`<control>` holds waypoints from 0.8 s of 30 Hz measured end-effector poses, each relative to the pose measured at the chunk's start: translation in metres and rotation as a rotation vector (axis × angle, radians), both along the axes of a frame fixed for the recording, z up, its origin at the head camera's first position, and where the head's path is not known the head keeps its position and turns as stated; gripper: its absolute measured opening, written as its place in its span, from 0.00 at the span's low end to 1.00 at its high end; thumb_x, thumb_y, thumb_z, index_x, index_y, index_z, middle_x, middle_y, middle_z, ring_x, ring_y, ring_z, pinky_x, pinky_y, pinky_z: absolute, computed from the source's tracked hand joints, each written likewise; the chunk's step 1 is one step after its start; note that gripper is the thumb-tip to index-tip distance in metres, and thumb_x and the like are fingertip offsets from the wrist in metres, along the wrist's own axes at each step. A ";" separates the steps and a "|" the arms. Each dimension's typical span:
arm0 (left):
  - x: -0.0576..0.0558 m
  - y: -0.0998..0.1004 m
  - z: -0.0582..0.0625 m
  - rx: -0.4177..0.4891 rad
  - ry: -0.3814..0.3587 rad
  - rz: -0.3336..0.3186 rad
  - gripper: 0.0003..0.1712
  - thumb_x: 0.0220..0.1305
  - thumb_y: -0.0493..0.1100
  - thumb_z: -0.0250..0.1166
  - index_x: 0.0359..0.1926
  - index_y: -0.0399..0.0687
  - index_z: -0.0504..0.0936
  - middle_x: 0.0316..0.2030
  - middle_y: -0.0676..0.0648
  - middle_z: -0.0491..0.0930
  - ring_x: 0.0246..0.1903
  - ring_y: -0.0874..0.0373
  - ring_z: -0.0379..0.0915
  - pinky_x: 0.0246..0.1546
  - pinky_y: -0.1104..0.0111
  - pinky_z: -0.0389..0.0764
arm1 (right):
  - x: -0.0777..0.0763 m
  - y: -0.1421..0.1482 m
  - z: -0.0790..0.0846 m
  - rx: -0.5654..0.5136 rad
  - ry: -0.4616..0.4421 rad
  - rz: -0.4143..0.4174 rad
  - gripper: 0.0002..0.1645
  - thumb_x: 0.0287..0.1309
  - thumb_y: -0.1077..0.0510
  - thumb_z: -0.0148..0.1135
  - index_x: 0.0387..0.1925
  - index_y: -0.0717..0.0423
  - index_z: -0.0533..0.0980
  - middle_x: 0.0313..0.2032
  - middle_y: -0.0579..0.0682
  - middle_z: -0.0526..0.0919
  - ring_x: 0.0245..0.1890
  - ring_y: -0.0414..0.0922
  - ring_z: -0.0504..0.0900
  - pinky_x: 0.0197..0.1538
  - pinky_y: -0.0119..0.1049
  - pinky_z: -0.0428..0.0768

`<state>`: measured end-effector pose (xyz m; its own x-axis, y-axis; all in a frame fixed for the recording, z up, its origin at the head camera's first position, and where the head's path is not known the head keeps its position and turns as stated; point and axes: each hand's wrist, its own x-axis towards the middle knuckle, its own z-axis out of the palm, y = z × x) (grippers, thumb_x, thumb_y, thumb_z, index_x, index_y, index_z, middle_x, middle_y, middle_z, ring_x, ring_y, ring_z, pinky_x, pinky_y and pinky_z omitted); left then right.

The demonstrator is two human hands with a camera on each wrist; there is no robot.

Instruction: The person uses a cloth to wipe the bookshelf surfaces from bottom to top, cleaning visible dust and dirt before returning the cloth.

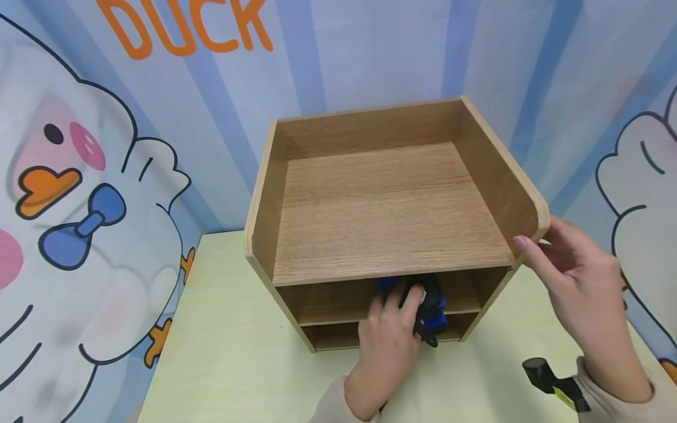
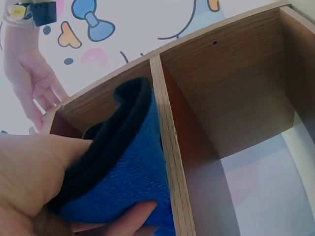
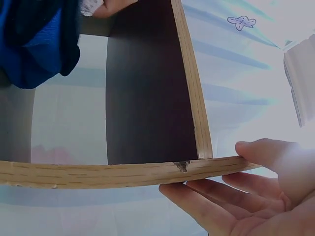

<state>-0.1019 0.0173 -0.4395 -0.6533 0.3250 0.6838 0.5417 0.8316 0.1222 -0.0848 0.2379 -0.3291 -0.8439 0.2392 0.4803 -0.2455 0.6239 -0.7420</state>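
Observation:
A wooden desktop shelf [image 1: 391, 205] has a walled top tray and two open compartments beneath it. At the front of the upper compartment, my left hand [image 1: 388, 346] holds a soft fuzzy blue cloth item with thick black trim [image 2: 128, 172]; its exact kind is unclear. In the left wrist view, the thumb lies over the black trim and a finger presses the blue side. Part of the item hangs in front of the lower compartment. My right hand [image 1: 587, 282] grips the right side panel's front edge [image 3: 142, 172], thumb on one face and fingers on the other.
The shelf stands on a pale yellow-green table [image 1: 227, 329] against a blue striped backdrop [image 1: 381, 53] with duck drawings. A black wrist-worn device [image 1: 555, 382] sits at the right sleeve. A board [image 2: 170, 147] separates the two compartments.

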 end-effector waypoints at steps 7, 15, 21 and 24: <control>-0.008 -0.005 0.002 0.002 -0.055 -0.108 0.44 0.32 0.22 0.78 0.53 0.56 0.76 0.49 0.42 0.82 0.23 0.52 0.76 0.08 0.71 0.69 | 0.000 0.000 -0.001 0.028 0.002 -0.020 0.29 0.66 0.59 0.65 0.67 0.53 0.73 0.57 0.64 0.79 0.44 0.17 0.73 0.41 0.12 0.72; -0.021 -0.005 0.000 -0.054 -0.066 -0.285 0.34 0.48 0.24 0.75 0.52 0.58 0.78 0.55 0.46 0.78 0.41 0.49 0.78 0.17 0.67 0.79 | 0.001 0.000 -0.002 0.030 0.000 -0.032 0.29 0.66 0.58 0.65 0.68 0.51 0.72 0.58 0.63 0.79 0.46 0.21 0.76 0.41 0.12 0.72; -0.028 -0.001 0.001 -0.183 -0.050 -0.354 0.29 0.55 0.32 0.74 0.54 0.61 0.77 0.61 0.48 0.74 0.44 0.48 0.79 0.19 0.68 0.79 | 0.002 -0.001 -0.002 0.039 0.004 -0.043 0.30 0.66 0.58 0.65 0.68 0.52 0.72 0.58 0.64 0.79 0.51 0.48 0.83 0.41 0.12 0.72; -0.030 0.003 0.002 -0.224 -0.044 -0.378 0.26 0.56 0.42 0.75 0.54 0.62 0.77 0.62 0.46 0.74 0.44 0.49 0.79 0.20 0.69 0.79 | 0.002 -0.002 -0.002 0.037 0.002 -0.046 0.30 0.66 0.58 0.65 0.68 0.52 0.71 0.58 0.64 0.78 0.51 0.55 0.83 0.41 0.12 0.72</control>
<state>-0.1317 0.0203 -0.4374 -0.4871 0.6835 0.5436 0.8112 0.5847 -0.0084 -0.0831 0.2362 -0.3308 -0.8315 0.2595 0.4912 -0.2176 0.6614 -0.7177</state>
